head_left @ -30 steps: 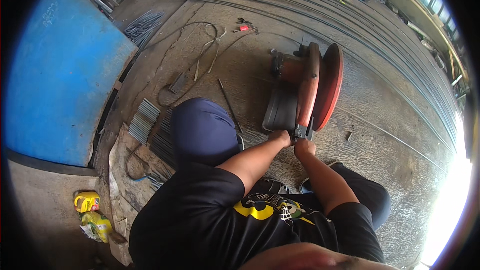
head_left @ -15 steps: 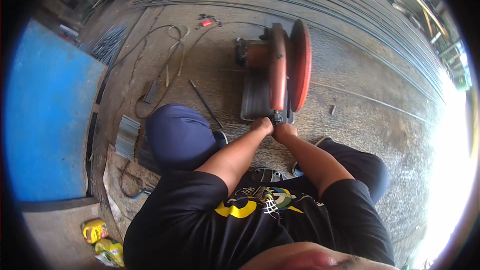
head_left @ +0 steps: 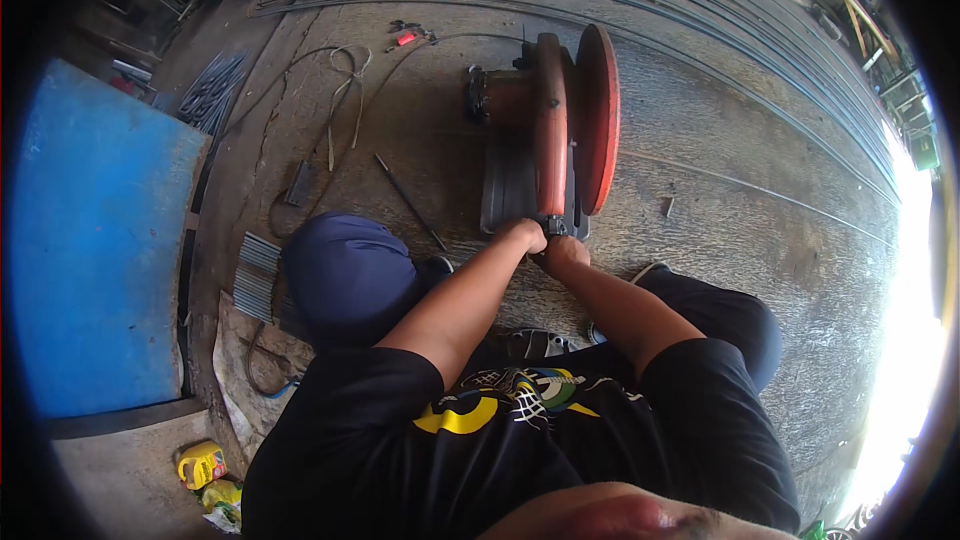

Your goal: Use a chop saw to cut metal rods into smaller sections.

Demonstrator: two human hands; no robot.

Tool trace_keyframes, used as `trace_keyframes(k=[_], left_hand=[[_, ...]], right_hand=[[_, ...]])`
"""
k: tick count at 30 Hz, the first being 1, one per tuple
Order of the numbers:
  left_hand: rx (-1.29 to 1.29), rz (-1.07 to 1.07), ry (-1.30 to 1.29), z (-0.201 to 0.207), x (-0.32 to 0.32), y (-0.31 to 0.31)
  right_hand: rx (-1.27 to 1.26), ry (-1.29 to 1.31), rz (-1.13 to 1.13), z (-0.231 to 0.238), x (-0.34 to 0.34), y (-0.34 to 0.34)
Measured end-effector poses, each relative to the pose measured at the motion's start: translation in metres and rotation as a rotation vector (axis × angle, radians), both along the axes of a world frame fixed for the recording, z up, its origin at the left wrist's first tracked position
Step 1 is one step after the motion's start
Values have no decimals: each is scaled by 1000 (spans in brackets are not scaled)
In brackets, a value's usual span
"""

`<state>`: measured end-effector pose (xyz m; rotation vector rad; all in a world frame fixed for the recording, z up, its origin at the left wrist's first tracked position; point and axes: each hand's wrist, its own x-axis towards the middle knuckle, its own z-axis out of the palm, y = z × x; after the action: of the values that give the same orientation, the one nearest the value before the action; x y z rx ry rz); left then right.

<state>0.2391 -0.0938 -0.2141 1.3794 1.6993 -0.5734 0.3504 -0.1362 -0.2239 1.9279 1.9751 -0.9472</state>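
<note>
A person crouches on a worn concrete floor and reaches both bare arms forward to a red chop saw that stands on the floor straight ahead, just beyond the knees. The left hand and the right hand meet side by side at the near end of the saw, at the foot of its long red arm, where a small dark handle sticks out. Both hands look curled with the fingers drawn together around that end, touching each other, though how firmly they clamp it cannot be told from this height. The saw's round red guard stands upright on its right side, and its grey base plate lies flat under the arm. A thin dark rod lies on the floor just left of the base, slanting toward the left knee, which is covered in dark blue cloth. Cables loop over the floor farther left and behind. Long steel bars run in curved lines beyond the saw. A big blue panel lies at the far left, with a bundle of short grey strips beside it and a yellow bottle near the lower edge.
</note>
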Motion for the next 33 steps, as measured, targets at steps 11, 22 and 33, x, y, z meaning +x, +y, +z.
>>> trace_keyframes(k=[11,22,33], left_hand=[[95,-147,4,-14,-10,-7],[49,-162,-242,13,-8,7],[-22,-84,-245,-13,-25,12]], right_hand=[[50,42,-97,-10,-10,-8],[68,149,-322,-44,-9,-2],[94,261,-278,-51,6,1]])
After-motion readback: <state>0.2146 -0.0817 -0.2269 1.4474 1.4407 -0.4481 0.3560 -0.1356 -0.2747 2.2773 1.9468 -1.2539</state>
